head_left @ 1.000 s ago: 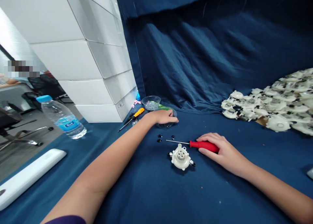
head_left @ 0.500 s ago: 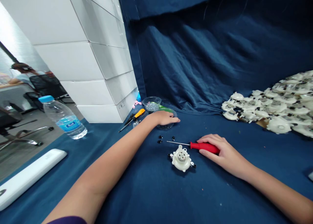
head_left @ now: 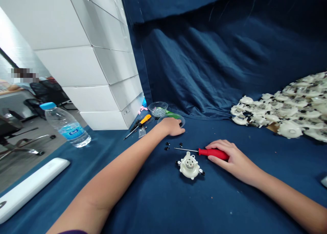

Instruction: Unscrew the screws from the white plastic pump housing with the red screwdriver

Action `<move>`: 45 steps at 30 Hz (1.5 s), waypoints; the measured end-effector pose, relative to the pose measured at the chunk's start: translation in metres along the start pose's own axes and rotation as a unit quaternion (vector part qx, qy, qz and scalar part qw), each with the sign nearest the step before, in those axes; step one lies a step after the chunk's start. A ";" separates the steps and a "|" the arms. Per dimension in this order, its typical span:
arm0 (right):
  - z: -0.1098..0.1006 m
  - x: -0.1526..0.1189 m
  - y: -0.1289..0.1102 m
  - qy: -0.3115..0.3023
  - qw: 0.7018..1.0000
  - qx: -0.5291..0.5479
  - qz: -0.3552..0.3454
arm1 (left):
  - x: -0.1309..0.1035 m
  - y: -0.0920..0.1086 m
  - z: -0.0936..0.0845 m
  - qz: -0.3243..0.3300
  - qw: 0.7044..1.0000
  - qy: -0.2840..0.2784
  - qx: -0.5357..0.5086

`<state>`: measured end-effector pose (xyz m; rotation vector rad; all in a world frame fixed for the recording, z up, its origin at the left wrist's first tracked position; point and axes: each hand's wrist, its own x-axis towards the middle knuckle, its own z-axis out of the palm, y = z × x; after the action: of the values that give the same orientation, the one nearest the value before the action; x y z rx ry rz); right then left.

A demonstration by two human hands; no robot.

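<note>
My right hand (head_left: 233, 159) rests on the table with its fingers round the red handle of a screwdriver (head_left: 214, 153), whose thin shaft points left. Just below the shaft lies a cream-coloured round plastic housing (head_left: 189, 167) with a metal centre and small black pieces fitted at both sides. Several small black parts (head_left: 167, 146) lie loose to the left of the screwdriver tip. Farther back, my left hand (head_left: 175, 126) is at a shallow clear dish (head_left: 180, 117), covering its near part. The left fingers are curled together at the dish's edge; anything between them is hidden.
Behind the dish stands a clear bowl of small metal pieces (head_left: 158, 112). A yellow-handled screwdriver (head_left: 145, 119) and a small plastic bag (head_left: 142, 132) lie left. White boxes (head_left: 102, 120), a water bottle (head_left: 73, 129) and a white bar-shaped object (head_left: 33, 188) are farther left; many cream housings (head_left: 290, 128) are piled right.
My left hand has drawn slightly back towards me at the dish, and its fingers have gone from outstretched to curled. The right hand, the red screwdriver and the housing stay put.
</note>
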<state>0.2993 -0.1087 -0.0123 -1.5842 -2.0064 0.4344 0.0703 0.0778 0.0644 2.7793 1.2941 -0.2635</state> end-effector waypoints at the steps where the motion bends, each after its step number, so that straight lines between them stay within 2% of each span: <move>1: 0.000 0.000 0.000 -0.001 1.000 0.000 0.000 | 0.000 0.000 0.000 -0.001 1.000 0.004 0.001; 15: 0.001 -0.001 -0.001 -0.004 1.000 0.001 0.003 | -0.001 0.001 -0.002 -0.006 1.000 0.011 -0.008; 19: 0.003 0.001 0.000 0.002 1.000 -0.004 0.002 | -0.004 -0.001 0.001 -0.004 0.999 0.032 -0.014; 25: 0.004 0.000 -0.001 0.008 1.000 -0.003 0.006 | -0.012 -0.008 0.004 0.044 0.997 0.055 -0.030; 45: 0.001 0.000 -0.004 -0.004 1.000 -0.006 0.016 | -0.015 -0.022 0.007 0.100 0.970 0.071 -0.209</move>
<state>0.2950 -0.1101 -0.0111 -1.6261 -1.9962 0.4415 0.0429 0.0794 0.0607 2.5650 0.9445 0.2015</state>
